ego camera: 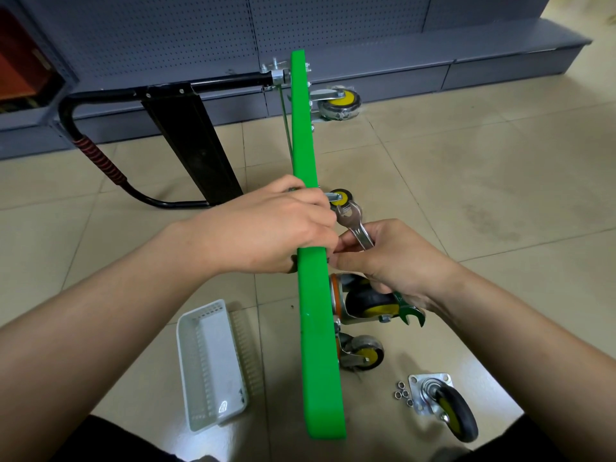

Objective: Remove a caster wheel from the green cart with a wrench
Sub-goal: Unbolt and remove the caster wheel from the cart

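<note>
Green cart [316, 345] stands on edge on the tiled floor [466, 168], casters facing right. Left hand [266, 228] curls over its upper edge, gripping it. Right hand [390, 258], just beside the deck, grips a silver wrench [353, 225] with green-tipped lower end. Detached caster wheel [443, 405] lies near loose nuts [403, 395].

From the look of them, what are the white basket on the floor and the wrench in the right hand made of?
The white basket looks like moulded plastic: matt white, with thin slotted walls. The wrench looks like bare steel: a silvery shine on its open end. Its lower end appears green, perhaps painted or coated; the right hand hides the middle.
</note>
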